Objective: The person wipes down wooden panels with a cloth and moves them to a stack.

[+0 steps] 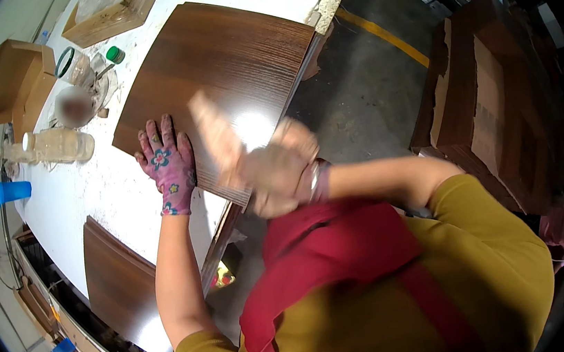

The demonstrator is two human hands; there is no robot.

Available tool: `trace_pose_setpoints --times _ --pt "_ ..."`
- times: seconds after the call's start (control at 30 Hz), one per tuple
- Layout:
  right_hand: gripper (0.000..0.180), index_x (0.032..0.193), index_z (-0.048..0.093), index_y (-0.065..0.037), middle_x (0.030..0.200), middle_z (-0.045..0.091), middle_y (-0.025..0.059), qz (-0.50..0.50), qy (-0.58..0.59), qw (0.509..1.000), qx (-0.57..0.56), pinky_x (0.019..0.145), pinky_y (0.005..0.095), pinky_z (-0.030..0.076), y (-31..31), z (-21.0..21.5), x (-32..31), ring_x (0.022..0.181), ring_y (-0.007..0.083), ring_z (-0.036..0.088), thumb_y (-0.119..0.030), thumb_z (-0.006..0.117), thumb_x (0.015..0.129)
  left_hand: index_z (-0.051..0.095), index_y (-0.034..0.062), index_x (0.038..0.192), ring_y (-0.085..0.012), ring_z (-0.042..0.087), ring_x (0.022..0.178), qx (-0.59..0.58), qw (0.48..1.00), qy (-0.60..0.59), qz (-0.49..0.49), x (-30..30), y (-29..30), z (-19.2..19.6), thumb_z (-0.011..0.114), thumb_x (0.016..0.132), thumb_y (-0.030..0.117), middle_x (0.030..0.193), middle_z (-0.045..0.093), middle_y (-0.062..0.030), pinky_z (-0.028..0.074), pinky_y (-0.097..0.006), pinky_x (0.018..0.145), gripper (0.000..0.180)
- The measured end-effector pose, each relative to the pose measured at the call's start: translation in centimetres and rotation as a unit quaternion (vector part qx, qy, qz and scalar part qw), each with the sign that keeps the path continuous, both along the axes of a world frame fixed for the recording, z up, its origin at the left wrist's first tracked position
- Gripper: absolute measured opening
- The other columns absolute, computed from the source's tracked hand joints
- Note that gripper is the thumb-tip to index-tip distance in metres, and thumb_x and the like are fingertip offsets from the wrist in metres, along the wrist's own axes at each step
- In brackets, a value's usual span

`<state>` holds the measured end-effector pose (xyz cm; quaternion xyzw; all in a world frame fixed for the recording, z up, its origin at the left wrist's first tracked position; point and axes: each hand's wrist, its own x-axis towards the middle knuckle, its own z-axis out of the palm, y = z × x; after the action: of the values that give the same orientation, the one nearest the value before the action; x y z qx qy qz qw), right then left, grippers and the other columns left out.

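Observation:
A dark brown wood-grain panel (214,65) lies on the white worktable, with a bright glare near its right edge. My left hand (167,158), in a pink flowered glove, rests flat with its fingers spread on the panel's lower left edge. Over the panel's near right edge is my right hand (278,176), in a dirty greyish glove and smeared by motion. Pale tan shapes stick out on both sides of it; the blur hides whether they are fingers or something held.
More brown panels (115,271) are stacked at the table's near left. Jars (75,67), a bottle (63,145), a blue cup (12,192), a green cap (115,54) and an open carton (18,84) stand at the left. Large brown boxes (483,111) sit on the floor at right.

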<state>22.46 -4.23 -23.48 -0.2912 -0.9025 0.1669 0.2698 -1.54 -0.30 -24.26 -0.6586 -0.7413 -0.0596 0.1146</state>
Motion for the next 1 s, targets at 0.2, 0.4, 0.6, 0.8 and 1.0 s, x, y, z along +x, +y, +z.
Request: trace_pose_setpoints --times 0.2,0.4,0.6,0.8,1.0 --pt "0.013 0.088 0.061 -0.008 0.088 0.065 0.0109 -0.028 0.002 0.978 -0.206 0.065 0.0382 0.051 3.4 4.1 2.6 0.078 0.0267 0.065 -0.017 0.052 0.086 0.043 0.0243 0.141 -0.0329 0.027 0.140 0.002 0.999 -0.031 -0.008 -0.1 -0.9 0.3 0.045 0.094 0.040 0.148 0.038 -0.0104 0.015 -0.054 0.112 0.049" --pt "0.018 0.094 0.060 -0.007 0.085 0.062 0.0159 -0.059 -0.182 0.977 -0.093 0.066 0.0424 0.049 4.2 3.9 0.7 0.080 0.0309 0.062 -0.019 0.047 0.091 0.045 0.0257 0.140 -0.0316 0.033 0.136 0.029 0.999 -0.016 -0.002 0.8 -0.4 0.7 0.043 0.095 0.042 0.145 0.041 -0.0085 0.023 -0.055 0.109 0.048" --pt "0.014 0.083 0.058 -0.008 0.082 0.060 0.0117 0.264 -0.009 0.957 -0.119 0.058 0.0428 0.050 -5.1 0.7 -3.3 0.071 0.0301 0.063 -0.019 0.061 0.076 0.045 0.0274 0.140 -0.0314 0.037 0.134 0.036 0.999 -0.006 0.005 0.0 0.0 -0.1 0.045 0.094 0.043 0.145 0.043 -0.0068 0.024 -0.054 0.108 0.049" --pt "0.017 0.093 0.057 -0.007 0.081 0.059 0.0112 0.029 0.010 0.999 -0.033 0.061 0.0411 0.050 2.4 6.5 1.1 0.073 0.0307 0.061 -0.019 0.058 0.082 0.043 0.0260 0.141 -0.0307 0.032 0.138 0.008 1.000 -0.019 0.001 0.3 -0.3 0.8 0.043 0.096 0.041 0.147 0.039 -0.0065 0.021 -0.054 0.110 0.048" --pt "0.015 0.097 0.060 -0.007 0.079 0.063 0.0117 0.004 -0.087 0.987 -0.138 0.063 0.0371 0.052 3.6 2.7 0.1 0.073 0.0262 0.064 -0.015 0.052 0.088 0.041 0.0258 0.143 -0.0312 0.030 0.139 -0.013 1.000 0.004 0.019 0.0 0.0 0.0 0.044 0.096 0.040 0.149 0.037 -0.0063 0.021 -0.055 0.110 0.049"
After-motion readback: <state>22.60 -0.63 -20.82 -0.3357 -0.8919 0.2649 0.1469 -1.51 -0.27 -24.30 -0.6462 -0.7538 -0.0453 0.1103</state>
